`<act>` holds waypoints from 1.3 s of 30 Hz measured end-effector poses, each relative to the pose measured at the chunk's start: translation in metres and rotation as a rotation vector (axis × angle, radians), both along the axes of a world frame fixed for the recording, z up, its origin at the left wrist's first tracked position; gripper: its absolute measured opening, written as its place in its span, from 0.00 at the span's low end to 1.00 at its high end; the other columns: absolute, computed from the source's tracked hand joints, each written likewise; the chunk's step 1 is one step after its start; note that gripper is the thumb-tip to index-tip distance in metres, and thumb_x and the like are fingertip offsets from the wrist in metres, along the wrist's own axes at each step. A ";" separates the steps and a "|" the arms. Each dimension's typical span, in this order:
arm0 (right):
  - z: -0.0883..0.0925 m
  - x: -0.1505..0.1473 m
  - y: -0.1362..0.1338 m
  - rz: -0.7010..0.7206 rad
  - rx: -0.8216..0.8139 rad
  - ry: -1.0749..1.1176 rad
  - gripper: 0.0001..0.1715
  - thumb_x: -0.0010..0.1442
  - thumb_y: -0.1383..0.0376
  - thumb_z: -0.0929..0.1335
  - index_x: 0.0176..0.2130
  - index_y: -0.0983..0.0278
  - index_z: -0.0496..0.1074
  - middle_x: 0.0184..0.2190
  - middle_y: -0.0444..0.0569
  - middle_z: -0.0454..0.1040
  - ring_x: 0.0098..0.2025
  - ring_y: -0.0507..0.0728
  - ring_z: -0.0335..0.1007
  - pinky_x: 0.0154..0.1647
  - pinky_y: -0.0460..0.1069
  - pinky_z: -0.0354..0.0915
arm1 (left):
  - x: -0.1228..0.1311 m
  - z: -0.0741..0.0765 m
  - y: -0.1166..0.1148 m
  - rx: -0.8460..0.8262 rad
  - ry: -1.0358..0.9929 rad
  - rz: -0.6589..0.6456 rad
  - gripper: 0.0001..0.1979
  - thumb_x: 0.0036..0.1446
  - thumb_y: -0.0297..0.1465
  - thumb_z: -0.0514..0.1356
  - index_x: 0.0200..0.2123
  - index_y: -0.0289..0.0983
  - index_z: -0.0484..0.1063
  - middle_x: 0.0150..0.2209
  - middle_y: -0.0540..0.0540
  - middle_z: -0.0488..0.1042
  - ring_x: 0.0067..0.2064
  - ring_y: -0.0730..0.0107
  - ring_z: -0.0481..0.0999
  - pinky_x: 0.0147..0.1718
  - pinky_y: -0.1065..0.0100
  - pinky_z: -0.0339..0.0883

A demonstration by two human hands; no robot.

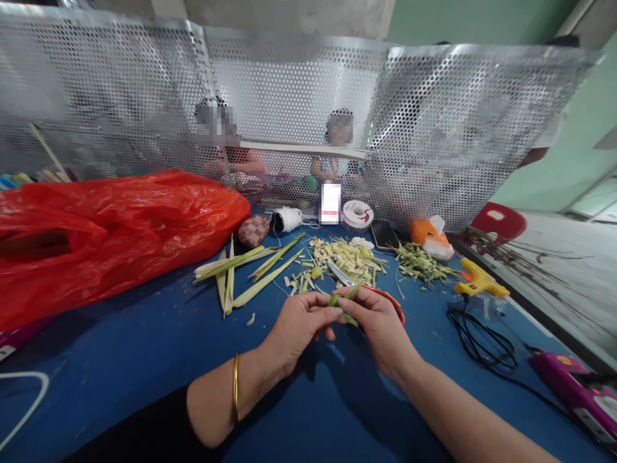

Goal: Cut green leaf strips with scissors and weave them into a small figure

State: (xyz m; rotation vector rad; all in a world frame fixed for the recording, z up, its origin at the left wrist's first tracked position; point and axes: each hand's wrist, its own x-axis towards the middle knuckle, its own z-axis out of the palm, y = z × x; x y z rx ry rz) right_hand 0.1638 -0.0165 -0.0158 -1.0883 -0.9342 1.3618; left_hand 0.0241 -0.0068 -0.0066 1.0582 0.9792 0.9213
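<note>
Both hands meet above the blue table and pinch a folded green leaf strip [334, 300] between them. My left hand [304, 319] closes thumb and fingers on its left side; a gold bangle circles that wrist. On the strip's right side, my right hand [376, 319] grips it with thumb and forefinger. Red-handled scissors [342, 274] lie just behind the right hand, their blades pointing to the back left and part of the handles hidden by it. Beyond the hands is a heap of pale cut leaf pieces [344, 257]. Long leaf strips [265, 281] lie to the left.
A red plastic bag [125, 225] covers the left. Thread spool [288, 219], ribbon roll [358, 214], lit phone [330, 202] and dark phone [384, 235] stand at the back. Tissue pack [431, 238], yellow glue gun [479, 280], its cord and purple power strip [573, 392] are right. People sit behind the perforated screen [289, 83].
</note>
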 end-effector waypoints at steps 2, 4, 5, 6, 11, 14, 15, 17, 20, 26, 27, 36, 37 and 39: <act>-0.002 -0.001 0.001 -0.028 0.009 -0.028 0.16 0.41 0.57 0.78 0.29 0.64 0.77 0.27 0.45 0.75 0.28 0.53 0.67 0.32 0.49 0.65 | 0.000 -0.001 0.000 -0.014 0.023 -0.001 0.09 0.44 0.32 0.68 0.27 0.33 0.74 0.26 0.45 0.78 0.19 0.78 0.68 0.18 0.74 0.53; -0.003 0.000 0.002 -0.036 0.013 -0.039 0.16 0.40 0.57 0.78 0.28 0.64 0.77 0.28 0.46 0.76 0.28 0.53 0.68 0.32 0.50 0.65 | 0.000 -0.002 0.000 -0.021 0.037 0.000 0.09 0.45 0.32 0.68 0.27 0.33 0.75 0.26 0.45 0.78 0.19 0.79 0.68 0.19 0.74 0.53; -0.003 0.000 0.003 -0.038 0.015 -0.042 0.16 0.40 0.57 0.78 0.28 0.64 0.77 0.28 0.46 0.76 0.29 0.53 0.68 0.32 0.50 0.65 | 0.000 -0.002 0.000 -0.016 0.039 -0.005 0.08 0.45 0.32 0.68 0.28 0.33 0.75 0.25 0.46 0.78 0.19 0.79 0.68 0.19 0.74 0.53; -0.003 0.001 0.003 -0.039 0.015 -0.046 0.15 0.40 0.58 0.78 0.28 0.63 0.77 0.28 0.46 0.76 0.29 0.54 0.68 0.33 0.49 0.65 | 0.000 -0.001 0.000 -0.008 0.038 -0.016 0.08 0.45 0.32 0.67 0.29 0.33 0.76 0.25 0.47 0.77 0.19 0.79 0.68 0.19 0.74 0.53; 0.003 0.002 0.001 0.005 -0.016 -0.046 0.14 0.42 0.60 0.77 0.30 0.63 0.78 0.25 0.44 0.75 0.25 0.51 0.66 0.28 0.47 0.62 | -0.001 0.001 -0.001 -0.034 0.020 -0.134 0.09 0.47 0.32 0.66 0.33 0.33 0.77 0.29 0.45 0.79 0.20 0.80 0.68 0.20 0.74 0.53; 0.005 0.003 0.000 0.034 -0.006 -0.091 0.13 0.44 0.58 0.76 0.31 0.63 0.79 0.25 0.43 0.75 0.23 0.49 0.63 0.26 0.47 0.60 | -0.002 0.001 0.000 -0.077 0.014 -0.158 0.10 0.49 0.33 0.65 0.33 0.33 0.76 0.29 0.45 0.80 0.19 0.80 0.68 0.20 0.74 0.53; 0.005 0.004 0.000 0.034 0.015 -0.112 0.13 0.45 0.58 0.76 0.30 0.63 0.79 0.26 0.44 0.76 0.24 0.50 0.64 0.28 0.48 0.61 | -0.002 0.001 0.000 -0.081 0.015 -0.160 0.10 0.49 0.34 0.66 0.32 0.33 0.76 0.28 0.45 0.79 0.19 0.80 0.68 0.19 0.75 0.53; 0.005 0.005 0.001 0.033 0.071 -0.159 0.12 0.49 0.57 0.74 0.30 0.63 0.79 0.28 0.46 0.77 0.29 0.52 0.68 0.32 0.49 0.63 | -0.002 0.000 0.001 -0.076 0.029 -0.165 0.10 0.49 0.35 0.66 0.31 0.33 0.75 0.27 0.45 0.79 0.19 0.79 0.69 0.19 0.75 0.53; 0.005 0.009 0.002 0.016 0.159 -0.281 0.12 0.53 0.56 0.72 0.28 0.62 0.80 0.29 0.48 0.77 0.33 0.55 0.69 0.35 0.50 0.63 | -0.002 0.000 0.000 -0.054 0.075 -0.160 0.11 0.50 0.37 0.66 0.27 0.34 0.74 0.26 0.45 0.79 0.19 0.78 0.70 0.19 0.76 0.54; 0.000 0.011 0.004 -0.113 0.207 -0.439 0.13 0.54 0.57 0.70 0.26 0.62 0.79 0.24 0.46 0.73 0.28 0.54 0.65 0.28 0.49 0.59 | 0.000 0.001 -0.003 -0.013 0.133 -0.189 0.08 0.51 0.33 0.64 0.25 0.34 0.75 0.25 0.47 0.79 0.19 0.79 0.70 0.18 0.76 0.54; -0.001 0.011 0.005 -0.122 0.198 -0.432 0.13 0.53 0.57 0.70 0.25 0.63 0.79 0.23 0.45 0.73 0.27 0.53 0.64 0.27 0.48 0.58 | 0.000 0.001 -0.003 -0.014 0.135 -0.190 0.08 0.51 0.32 0.64 0.25 0.34 0.75 0.25 0.47 0.79 0.19 0.79 0.70 0.18 0.76 0.54; 0.003 0.011 0.007 -0.013 0.204 -0.458 0.17 0.58 0.54 0.67 0.27 0.64 0.74 0.23 0.44 0.70 0.26 0.52 0.63 0.27 0.47 0.59 | 0.000 -0.003 0.003 -0.028 0.093 -0.001 0.09 0.50 0.35 0.65 0.26 0.33 0.77 0.25 0.44 0.79 0.21 0.76 0.72 0.20 0.74 0.59; 0.003 0.012 0.007 0.009 0.215 -0.496 0.18 0.59 0.54 0.67 0.26 0.64 0.72 0.23 0.44 0.70 0.26 0.52 0.64 0.27 0.47 0.59 | -0.001 -0.004 0.004 -0.023 0.078 0.040 0.10 0.51 0.36 0.66 0.26 0.33 0.77 0.26 0.44 0.79 0.21 0.75 0.72 0.21 0.74 0.60; 0.003 0.012 0.004 0.082 0.228 -0.593 0.17 0.60 0.55 0.66 0.26 0.63 0.70 0.21 0.43 0.70 0.25 0.52 0.64 0.27 0.47 0.58 | -0.003 -0.005 0.007 -0.010 0.053 0.095 0.12 0.50 0.37 0.67 0.25 0.33 0.76 0.25 0.45 0.78 0.23 0.75 0.72 0.22 0.74 0.61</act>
